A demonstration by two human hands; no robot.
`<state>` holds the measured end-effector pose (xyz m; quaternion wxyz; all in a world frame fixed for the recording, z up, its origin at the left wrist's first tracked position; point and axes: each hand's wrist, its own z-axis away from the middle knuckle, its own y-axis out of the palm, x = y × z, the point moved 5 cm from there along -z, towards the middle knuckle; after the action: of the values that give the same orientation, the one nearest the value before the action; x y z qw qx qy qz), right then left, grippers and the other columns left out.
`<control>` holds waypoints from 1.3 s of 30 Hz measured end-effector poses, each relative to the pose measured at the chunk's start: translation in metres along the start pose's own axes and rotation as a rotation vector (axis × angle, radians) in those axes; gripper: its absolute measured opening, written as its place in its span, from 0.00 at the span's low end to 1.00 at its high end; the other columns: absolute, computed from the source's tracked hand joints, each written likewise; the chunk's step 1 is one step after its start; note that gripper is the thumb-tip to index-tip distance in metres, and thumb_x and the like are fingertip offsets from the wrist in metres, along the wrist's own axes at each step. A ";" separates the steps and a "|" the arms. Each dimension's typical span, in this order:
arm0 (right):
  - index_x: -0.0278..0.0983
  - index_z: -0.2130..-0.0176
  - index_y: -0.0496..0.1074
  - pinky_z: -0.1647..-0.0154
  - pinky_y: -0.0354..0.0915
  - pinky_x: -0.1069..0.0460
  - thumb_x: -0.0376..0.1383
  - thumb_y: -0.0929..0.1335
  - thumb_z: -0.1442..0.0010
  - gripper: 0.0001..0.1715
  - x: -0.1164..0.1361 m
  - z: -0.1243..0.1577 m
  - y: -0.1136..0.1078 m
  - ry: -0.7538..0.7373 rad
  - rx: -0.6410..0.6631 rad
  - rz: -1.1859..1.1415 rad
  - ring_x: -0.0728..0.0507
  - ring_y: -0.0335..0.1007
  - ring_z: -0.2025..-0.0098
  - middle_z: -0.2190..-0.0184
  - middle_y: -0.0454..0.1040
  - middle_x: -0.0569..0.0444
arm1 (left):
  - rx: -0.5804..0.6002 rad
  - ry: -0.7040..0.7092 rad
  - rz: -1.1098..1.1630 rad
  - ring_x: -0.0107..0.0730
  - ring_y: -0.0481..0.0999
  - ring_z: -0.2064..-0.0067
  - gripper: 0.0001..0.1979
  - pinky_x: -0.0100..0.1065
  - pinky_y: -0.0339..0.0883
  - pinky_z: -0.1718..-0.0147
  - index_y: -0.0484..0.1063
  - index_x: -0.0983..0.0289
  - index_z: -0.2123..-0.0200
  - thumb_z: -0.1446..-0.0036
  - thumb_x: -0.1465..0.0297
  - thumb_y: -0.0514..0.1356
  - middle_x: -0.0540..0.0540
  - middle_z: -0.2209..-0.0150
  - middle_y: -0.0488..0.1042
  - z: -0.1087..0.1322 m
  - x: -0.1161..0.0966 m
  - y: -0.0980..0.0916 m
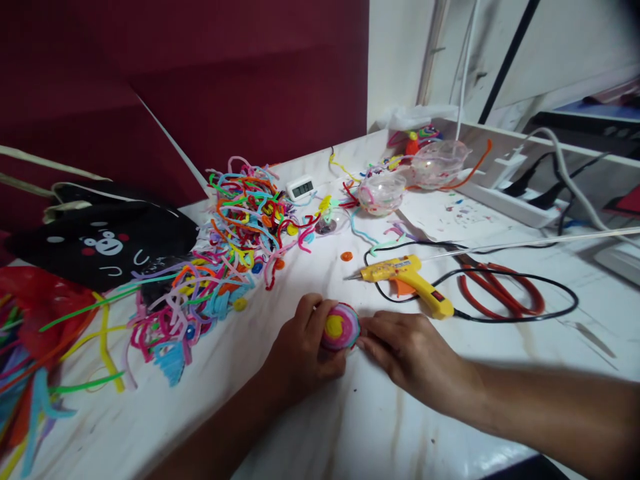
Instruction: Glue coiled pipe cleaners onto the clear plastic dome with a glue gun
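Note:
My left hand (pixel 310 340) is closed around a round coil of coloured pipe cleaner (pixel 341 327), with a yellow centre, pink and lilac rings and a darker outer edge. On the coil's right side, my right hand (pixel 405 347) pinches its edge between thumb and fingers; whatever lies right between those fingertips is too small to make out. Just beyond my hands lies a yellow hot glue gun (pixel 407 273), its nozzle pointing left. Red-handled scissors (pixel 500 287) rest to its right, partly crossed by the black cord.
A large heap of pipe cleaners (pixel 245 213) spreads across the left side, beside a black bag (pixel 115 233). Clear plastic bowls (pixel 383 193), a small digital timer (pixel 300 189) and a white power strip (pixel 520 200) stand farther back. Tweezers (pixel 595 340) lie at right.

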<state>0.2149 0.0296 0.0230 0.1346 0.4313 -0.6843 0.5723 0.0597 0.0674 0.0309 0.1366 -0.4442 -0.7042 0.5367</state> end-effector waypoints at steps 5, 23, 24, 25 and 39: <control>0.34 0.63 0.74 0.68 0.62 0.52 0.32 0.61 0.33 0.13 0.001 0.001 0.002 -0.016 0.000 0.028 0.46 0.69 0.70 0.71 0.74 0.51 | -0.002 -0.012 -0.004 0.41 0.77 0.60 0.26 0.37 0.77 0.67 0.62 0.67 0.46 0.49 0.68 0.60 0.65 0.53 0.68 0.001 0.001 0.001; 0.37 0.44 0.67 0.59 0.68 0.50 0.31 0.63 0.36 0.20 -0.003 -0.010 -0.003 -0.006 0.085 -0.062 0.43 0.72 0.59 0.58 0.73 0.47 | -0.006 -0.030 0.046 0.41 0.77 0.62 0.26 0.37 0.76 0.68 0.64 0.66 0.46 0.49 0.68 0.60 0.64 0.54 0.69 0.001 0.002 0.002; 0.38 0.46 0.68 0.60 0.68 0.50 0.31 0.64 0.36 0.19 -0.003 -0.009 -0.003 0.003 0.078 -0.051 0.44 0.72 0.61 0.60 0.73 0.48 | -0.006 -0.035 0.044 0.41 0.77 0.62 0.26 0.37 0.76 0.68 0.63 0.66 0.45 0.49 0.68 0.60 0.64 0.54 0.69 0.002 0.003 0.002; 0.38 0.48 0.70 0.62 0.68 0.51 0.32 0.65 0.36 0.17 -0.004 -0.008 -0.003 0.013 0.071 -0.040 0.44 0.72 0.62 0.61 0.73 0.49 | -0.007 -0.037 0.040 0.41 0.77 0.62 0.27 0.37 0.76 0.68 0.63 0.66 0.45 0.49 0.68 0.60 0.65 0.54 0.69 0.002 0.003 0.002; 0.36 0.60 0.75 0.67 0.64 0.53 0.32 0.61 0.34 0.13 -0.001 -0.003 -0.005 -0.005 0.009 0.024 0.46 0.71 0.68 0.69 0.74 0.50 | -0.028 -0.050 -0.003 0.43 0.77 0.63 0.26 0.39 0.77 0.70 0.63 0.69 0.47 0.51 0.69 0.60 0.66 0.54 0.68 0.001 -0.002 0.004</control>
<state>0.2177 0.0332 0.0264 0.1241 0.4252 -0.6871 0.5759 0.0622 0.0659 0.0278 0.1138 -0.4316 -0.7155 0.5375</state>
